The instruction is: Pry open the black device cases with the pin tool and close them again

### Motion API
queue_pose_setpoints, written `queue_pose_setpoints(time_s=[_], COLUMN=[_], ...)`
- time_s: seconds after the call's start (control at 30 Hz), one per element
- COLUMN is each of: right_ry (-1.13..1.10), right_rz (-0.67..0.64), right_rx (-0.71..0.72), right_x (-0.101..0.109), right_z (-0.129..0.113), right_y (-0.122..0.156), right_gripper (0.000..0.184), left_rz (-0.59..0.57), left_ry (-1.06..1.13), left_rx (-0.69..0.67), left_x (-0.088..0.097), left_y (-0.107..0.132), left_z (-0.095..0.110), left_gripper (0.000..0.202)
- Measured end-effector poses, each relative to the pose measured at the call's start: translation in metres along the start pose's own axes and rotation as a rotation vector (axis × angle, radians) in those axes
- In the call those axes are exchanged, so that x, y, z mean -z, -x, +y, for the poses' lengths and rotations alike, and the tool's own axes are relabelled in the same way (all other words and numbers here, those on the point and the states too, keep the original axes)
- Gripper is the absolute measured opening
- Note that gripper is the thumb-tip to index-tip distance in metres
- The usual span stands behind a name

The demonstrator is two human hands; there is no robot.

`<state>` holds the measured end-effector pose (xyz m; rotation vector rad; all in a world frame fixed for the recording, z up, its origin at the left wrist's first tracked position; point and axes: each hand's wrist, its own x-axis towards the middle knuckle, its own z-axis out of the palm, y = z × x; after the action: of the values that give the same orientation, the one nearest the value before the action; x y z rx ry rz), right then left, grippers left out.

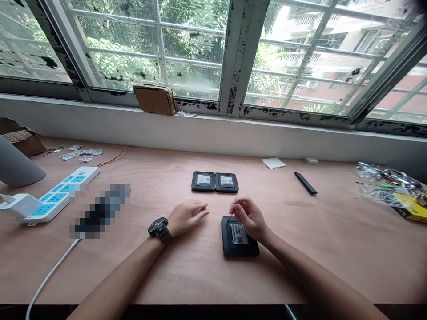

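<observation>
A black rectangular device (239,238) with a white label lies on the wooden table in front of me. My right hand (249,217) hovers over its far end, fingers pinched on a thin dark pin-like tool I cannot name. My left hand (186,217), with a black watch on the wrist, rests on the table just left of the device, fingers loosely stretched out and holding nothing. Two more black devices (215,182) with white labels lie side by side further back.
A white and blue power strip (60,192) with a white cable sits at the left. A black bar (305,182) and white pad (273,163) lie back right. Plastic bags of parts (387,182) and a yellow box (412,208) crowd the right edge. A cardboard box (155,98) stands on the sill.
</observation>
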<state>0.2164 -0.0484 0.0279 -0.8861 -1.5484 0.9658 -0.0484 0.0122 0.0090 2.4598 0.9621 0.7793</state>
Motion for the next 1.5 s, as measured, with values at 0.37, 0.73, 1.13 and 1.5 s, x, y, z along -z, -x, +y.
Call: queue_pose_setpoints(time_s=[0.37,0.73,1.13,1.5], right_ry=[-0.030,0.312,0.889,0.995], right_rz=[0.135,0.530,0.241,-0.090], right_rx=[0.069,0.139,0.256,0.034], right_x=[0.024,0.143,0.149,0.141], right_z=[-0.021,0.008,0.022,0.015], right_y=[-0.011,0.002,0.025,0.028], right_gripper=[0.019,0.028,0.019,0.020], left_rz=[0.058,-0.127,-0.273,-0.298], left_ry=[-0.091,-0.248,-0.212,-0.333], left_rx=[-0.027,-0.334,-0.176,-0.071], left_x=[-0.006,-0.027,-0.076,0.012], left_y=[0.000,0.050,0.003,0.048], left_z=[0.011,0.095,0.122,0.040], left_gripper=[0.030,0.074,0.083,0.068])
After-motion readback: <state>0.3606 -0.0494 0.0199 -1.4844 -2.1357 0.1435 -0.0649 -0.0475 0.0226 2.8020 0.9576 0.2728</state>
